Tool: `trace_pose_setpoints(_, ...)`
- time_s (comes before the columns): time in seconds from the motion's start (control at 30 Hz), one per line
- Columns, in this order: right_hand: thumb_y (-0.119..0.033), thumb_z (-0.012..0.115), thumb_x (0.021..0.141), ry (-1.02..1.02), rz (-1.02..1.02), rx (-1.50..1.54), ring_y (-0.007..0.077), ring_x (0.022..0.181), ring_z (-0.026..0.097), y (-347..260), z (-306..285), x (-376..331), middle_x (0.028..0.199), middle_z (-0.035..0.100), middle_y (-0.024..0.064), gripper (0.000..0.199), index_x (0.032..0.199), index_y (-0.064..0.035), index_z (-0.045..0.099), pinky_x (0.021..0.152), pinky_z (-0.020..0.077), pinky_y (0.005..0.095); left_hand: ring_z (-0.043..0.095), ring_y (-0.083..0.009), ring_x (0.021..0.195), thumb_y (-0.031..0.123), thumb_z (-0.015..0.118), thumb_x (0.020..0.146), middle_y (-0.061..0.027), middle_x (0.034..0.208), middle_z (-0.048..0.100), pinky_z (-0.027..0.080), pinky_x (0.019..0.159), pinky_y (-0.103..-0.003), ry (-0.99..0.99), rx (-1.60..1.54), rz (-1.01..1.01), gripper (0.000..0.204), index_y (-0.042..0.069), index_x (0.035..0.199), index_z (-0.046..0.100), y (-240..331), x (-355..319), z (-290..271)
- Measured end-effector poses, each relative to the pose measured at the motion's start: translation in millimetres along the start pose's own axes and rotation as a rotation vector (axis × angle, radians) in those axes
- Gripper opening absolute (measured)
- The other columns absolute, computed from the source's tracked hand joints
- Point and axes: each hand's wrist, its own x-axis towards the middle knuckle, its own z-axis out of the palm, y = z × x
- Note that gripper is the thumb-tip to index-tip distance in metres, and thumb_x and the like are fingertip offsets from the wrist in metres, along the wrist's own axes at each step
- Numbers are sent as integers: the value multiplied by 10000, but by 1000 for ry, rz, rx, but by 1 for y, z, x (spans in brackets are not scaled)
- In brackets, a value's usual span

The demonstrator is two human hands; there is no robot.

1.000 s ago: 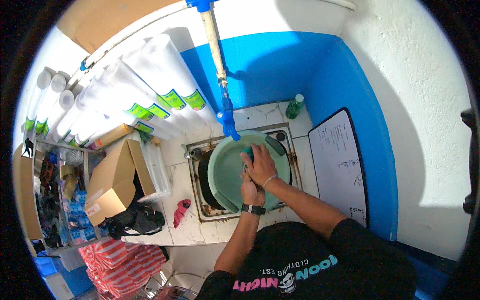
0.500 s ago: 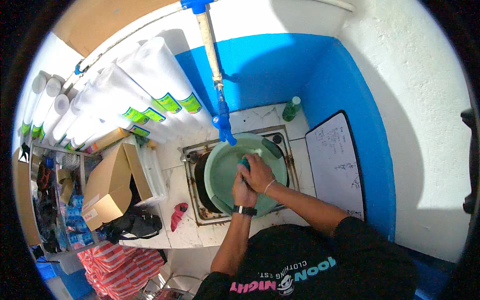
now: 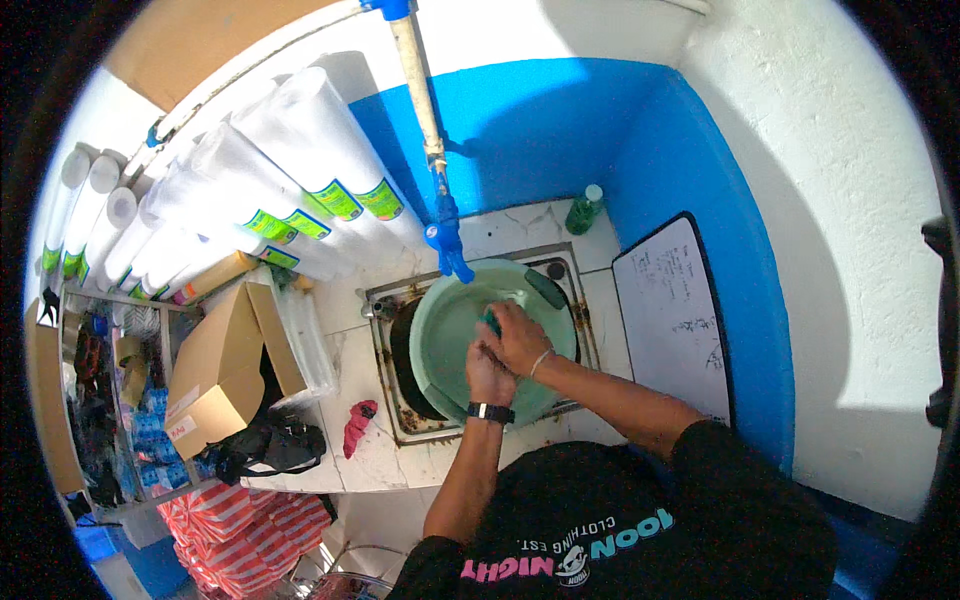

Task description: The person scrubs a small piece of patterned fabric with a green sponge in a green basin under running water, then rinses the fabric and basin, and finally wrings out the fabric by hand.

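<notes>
Over a pale green basin [image 3: 424, 350] my two hands meet. Closed around a small teal thing [image 3: 492, 322], perhaps a scrubbing sponge, is my right hand [image 3: 522, 342]. My left hand [image 3: 490, 378] is closed just below and against it, its fingers partly hidden; what it grips cannot be made out. Water seems to lie in the basin, and a dark green cloth-like or pad-like piece [image 3: 545, 290] hangs at its far right rim. The basin sits in a rusty-edged sink [image 3: 412, 437], beneath a blue tap [image 3: 447, 245].
A green bottle [image 3: 584, 212] stands at the back of the tiled counter [image 3: 340, 365]. Against the right wall leans a whiteboard [image 3: 672, 310]. To the left lie a crumpled pink cloth [image 3: 360, 428], a black bag [image 3: 270, 447], an open cardboard box [image 3: 225, 365] and several white filter cartridges [image 3: 320, 130].
Both hands stay together over the basin, with small shifts of the fingers around the teal thing. The basin and its surroundings look almost the same, the view having moved slightly.
</notes>
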Motion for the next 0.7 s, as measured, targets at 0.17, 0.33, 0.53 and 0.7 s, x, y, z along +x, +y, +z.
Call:
trace_pose_setpoints(0.17, -440, 538, 958, -300, -74, -112, 489, 1135, 545, 1, 6, -1, 1303, 487, 315, 550, 1303, -14, 485, 989, 461, 516, 599, -280, 1128, 329, 373, 1030, -102, 1212, 620, 474, 1008, -436, -153, -729, -300, 390, 58, 1229, 569, -16, 12, -4)
trace_pose_setpoints(0.33, -442, 529, 965, -3, -106, -172, 440, 1131, 553, -2, 6, -2, 1249, 535, 260, 535, 1269, -2, 498, 931, 477, 516, 586, -280, 1144, 328, 368, 1021, -103, 1225, 610, 468, 1012, -442, -175, -629, -258, 381, 71, 1222, 567, -30, 19, -5)
trace_pose_setpoints(0.53, -426, 510, 982, -37, 7, -107, 451, 1112, 536, 2, 6, 3, 1210, 533, 258, 517, 1252, 14, 488, 936, 455, 513, 603, -260, 1085, 344, 371, 1019, -95, 1145, 641, 492, 962, -431, -278, -828, -271, 384, 73, 1157, 605, -18, 20, 0)
trace_pose_setpoints(0.7, -409, 543, 954, -101, 85, 9, 467, 1207, 498, 14, 18, -6, 1264, 506, 287, 511, 1264, -4, 506, 1021, 423, 531, 624, -248, 1023, 307, 432, 1016, -69, 1089, 653, 502, 934, -430, -102, -275, -123, 307, 72, 1094, 613, -5, -3, -8)
